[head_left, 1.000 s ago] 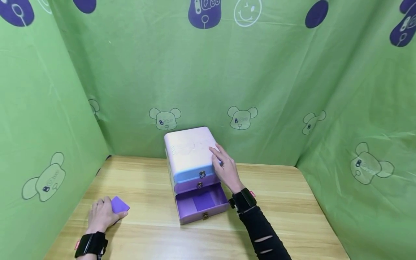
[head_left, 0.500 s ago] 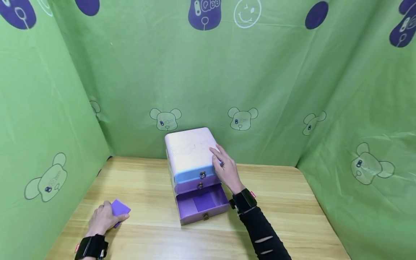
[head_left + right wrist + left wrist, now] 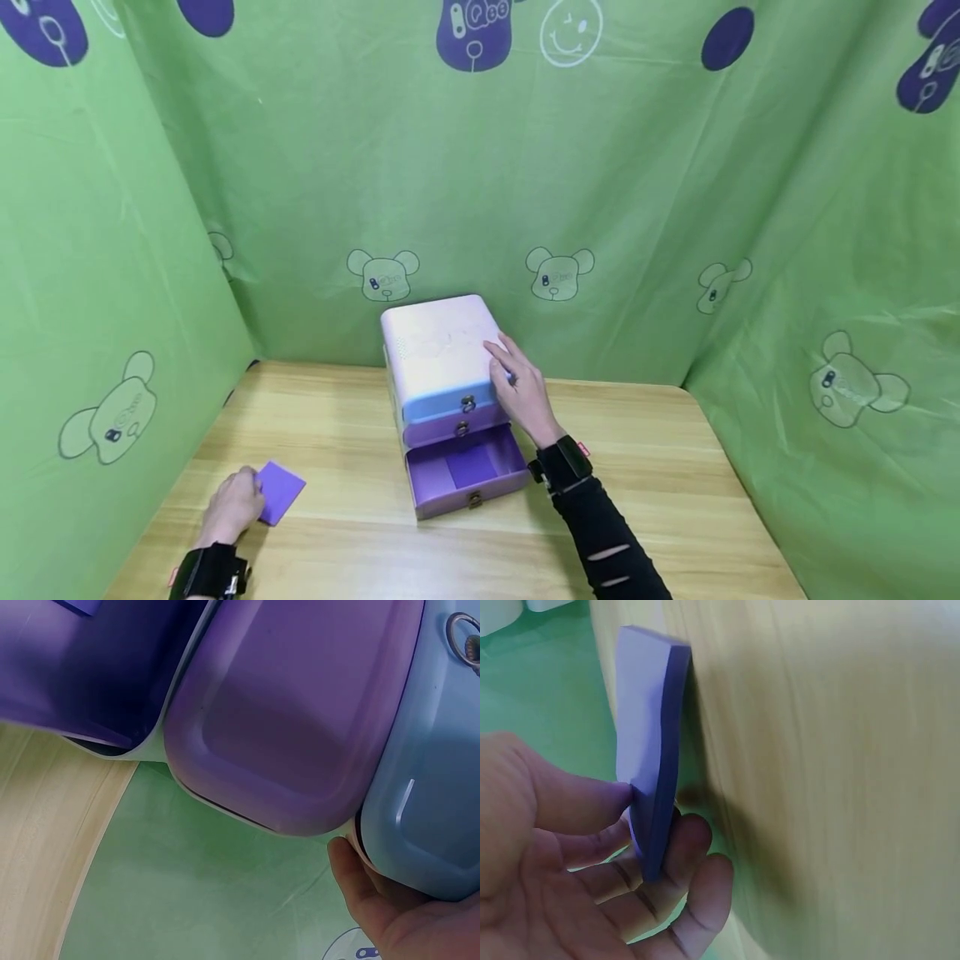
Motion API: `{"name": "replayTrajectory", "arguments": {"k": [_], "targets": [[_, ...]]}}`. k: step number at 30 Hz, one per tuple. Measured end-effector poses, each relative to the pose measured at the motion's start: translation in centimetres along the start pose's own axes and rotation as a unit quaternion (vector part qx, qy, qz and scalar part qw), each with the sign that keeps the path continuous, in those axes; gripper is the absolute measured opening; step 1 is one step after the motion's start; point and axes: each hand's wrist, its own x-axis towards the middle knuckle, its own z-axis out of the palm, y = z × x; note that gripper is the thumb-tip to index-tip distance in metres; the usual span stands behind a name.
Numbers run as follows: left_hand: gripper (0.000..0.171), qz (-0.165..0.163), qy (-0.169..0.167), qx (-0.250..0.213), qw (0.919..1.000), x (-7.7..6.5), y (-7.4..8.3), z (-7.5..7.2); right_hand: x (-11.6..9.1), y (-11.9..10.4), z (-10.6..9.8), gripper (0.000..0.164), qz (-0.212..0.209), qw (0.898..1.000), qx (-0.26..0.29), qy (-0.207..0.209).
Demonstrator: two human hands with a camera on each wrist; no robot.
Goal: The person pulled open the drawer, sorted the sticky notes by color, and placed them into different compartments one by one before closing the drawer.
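My left hand pinches a thick, square purple note pad over the table's left side. In the left wrist view the pad stands on edge, thumb on one face and fingertips on the other. A small desktop drawer cabinet stands at the back of the table, white on top. Its lowest purple drawer is pulled out, with a darker purple square lying inside. Above it, the purple middle drawer and blue top drawer are closed. My right hand rests on the cabinet's upper right edge, fingers extended.
The wooden table carries the cabinet. Green printed cloth hangs behind the table and at both sides. Each drawer front has a small metal pull, such as the ring on the blue one.
My left hand has turned slightly, so the thumb is hidden in the head view and more of the pad shows. The right hand stays on the cabinet.
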Motion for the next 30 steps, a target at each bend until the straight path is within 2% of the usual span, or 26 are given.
{"name": "replayTrajectory", "arguments": {"k": [13,21,30], "targets": [[0.034,-0.016,0.008,-0.078,0.9968,-0.1,0.9,0.1,-0.1,0.1,0.0,0.039,-0.005,1.0,-0.003,0.005],[0.038,-0.037,0.021,-0.185,0.9818,-1.2,1.7,0.5,0.0,0.0,0.0,0.039,-0.008,1.0,-0.002,0.006],[0.039,-0.043,0.028,-0.219,0.9743,-2.1,3.0,0.8,-0.2,-0.1,-0.2,0.04,-0.012,1.0,-0.006,-0.008]]}}
